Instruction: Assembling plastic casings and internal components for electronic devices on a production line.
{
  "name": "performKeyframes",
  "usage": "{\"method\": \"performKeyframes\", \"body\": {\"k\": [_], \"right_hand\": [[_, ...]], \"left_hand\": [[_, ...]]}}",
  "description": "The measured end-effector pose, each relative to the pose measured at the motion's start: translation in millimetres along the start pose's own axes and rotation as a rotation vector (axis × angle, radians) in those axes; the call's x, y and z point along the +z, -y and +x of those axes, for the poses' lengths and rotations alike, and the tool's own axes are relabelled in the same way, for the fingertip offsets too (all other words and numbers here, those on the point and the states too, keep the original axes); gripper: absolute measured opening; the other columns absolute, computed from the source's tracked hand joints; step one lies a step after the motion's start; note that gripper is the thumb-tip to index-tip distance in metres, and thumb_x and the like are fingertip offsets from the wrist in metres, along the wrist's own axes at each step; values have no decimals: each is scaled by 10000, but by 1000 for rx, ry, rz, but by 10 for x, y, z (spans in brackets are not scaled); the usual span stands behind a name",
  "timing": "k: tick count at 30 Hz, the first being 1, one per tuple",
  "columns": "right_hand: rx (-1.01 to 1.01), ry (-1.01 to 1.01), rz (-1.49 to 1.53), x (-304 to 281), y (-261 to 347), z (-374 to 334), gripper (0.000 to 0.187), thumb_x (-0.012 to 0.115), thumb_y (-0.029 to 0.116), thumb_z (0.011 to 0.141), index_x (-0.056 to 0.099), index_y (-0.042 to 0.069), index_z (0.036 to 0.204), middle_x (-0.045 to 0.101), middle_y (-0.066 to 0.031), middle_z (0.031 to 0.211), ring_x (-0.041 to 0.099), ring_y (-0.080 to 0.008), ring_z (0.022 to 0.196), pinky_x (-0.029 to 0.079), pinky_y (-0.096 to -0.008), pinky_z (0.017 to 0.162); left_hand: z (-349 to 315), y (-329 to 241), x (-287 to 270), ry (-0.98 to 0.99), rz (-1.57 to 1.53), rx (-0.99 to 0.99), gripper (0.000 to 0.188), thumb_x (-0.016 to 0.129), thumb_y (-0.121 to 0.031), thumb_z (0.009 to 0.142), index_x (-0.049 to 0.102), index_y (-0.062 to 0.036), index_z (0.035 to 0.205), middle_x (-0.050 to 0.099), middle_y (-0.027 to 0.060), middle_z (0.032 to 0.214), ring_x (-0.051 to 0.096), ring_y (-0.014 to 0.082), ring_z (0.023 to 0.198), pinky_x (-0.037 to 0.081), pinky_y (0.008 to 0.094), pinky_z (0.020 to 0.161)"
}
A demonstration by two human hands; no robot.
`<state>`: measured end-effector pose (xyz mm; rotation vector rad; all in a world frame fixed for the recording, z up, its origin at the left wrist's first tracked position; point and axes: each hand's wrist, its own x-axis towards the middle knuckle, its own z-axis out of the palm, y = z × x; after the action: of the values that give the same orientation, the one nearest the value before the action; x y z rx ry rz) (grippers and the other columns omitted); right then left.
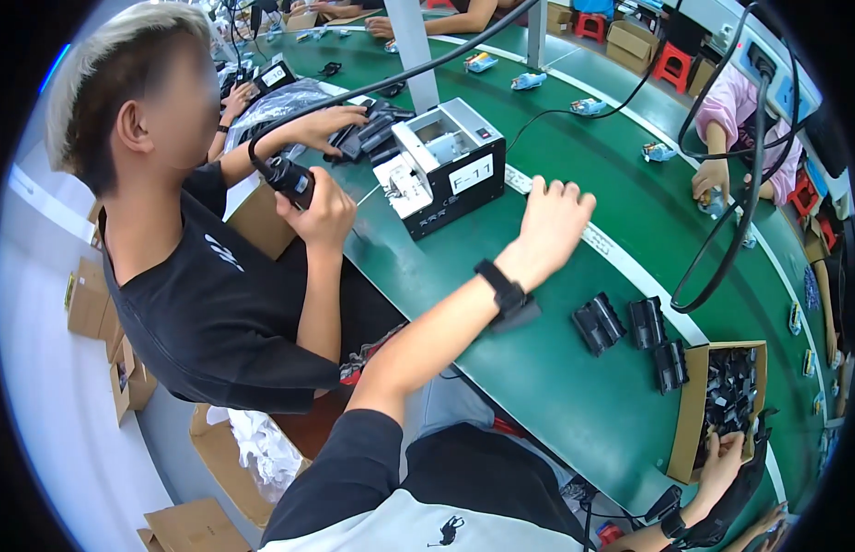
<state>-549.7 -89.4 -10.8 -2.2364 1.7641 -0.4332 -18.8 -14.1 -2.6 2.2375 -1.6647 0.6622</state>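
Observation:
My left hand (558,225) is raised over the green table (464,294), beside a white guide strip. Its fingers are curled, and anything inside them is hidden; a dark device is strapped to the wrist. Three black plastic housings (599,324) lie to the right of that arm. At the right, my right hand (722,465) reaches over the near rim of a cardboard box (687,414) filled with small black plastic parts (729,386). Its thumb and fingers are pinched together at the parts; what is between them is too small to make out.
A black-and-white benchtop machine (455,166) stands at the far left, beside more black housings (377,129). A person at my left holds a black power screwdriver (291,182). Cables (754,212) hang at right. Blue-and-orange assemblies (589,107) line the green belt beyond.

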Motion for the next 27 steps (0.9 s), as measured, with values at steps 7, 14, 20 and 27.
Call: {"method": "performKeyframes", "body": {"k": [7,14,20,27], "right_hand": [[-10,-68,503,-89,1146,-255,144,730,31,983,634,-1,1086,661,-32,910,618,-80,694,532,-254,618],[-674,283,514,543,2375,-363,133,727,-29,928,702,-4,1056,651,-86,957,682,-190,841,544,-310,733],[-925,297,349,771,2720,-264,112,712,6,927,704,26,1037,617,-99,962,666,-297,870,546,-374,769],[-937,427,234,1001,2583,-233,95,707,48,935,686,34,1027,638,-110,952,653,-332,889,532,-438,772]], "left_hand": [[-1059,-253,-648,60,-243,-53,184,692,-113,855,683,-129,1039,638,52,993,636,237,992,413,420,876],[-1492,-193,-784,-2,-391,-169,404,839,-231,832,734,-172,1218,687,45,1162,558,276,1178,383,466,1019],[-1717,-102,-728,104,-467,-171,442,834,-288,862,737,-144,1268,709,0,1250,527,291,1242,333,492,1090],[-1821,-46,-651,104,-698,-269,444,842,-292,858,745,-135,1261,733,27,1236,582,265,1201,334,445,1102]]}}
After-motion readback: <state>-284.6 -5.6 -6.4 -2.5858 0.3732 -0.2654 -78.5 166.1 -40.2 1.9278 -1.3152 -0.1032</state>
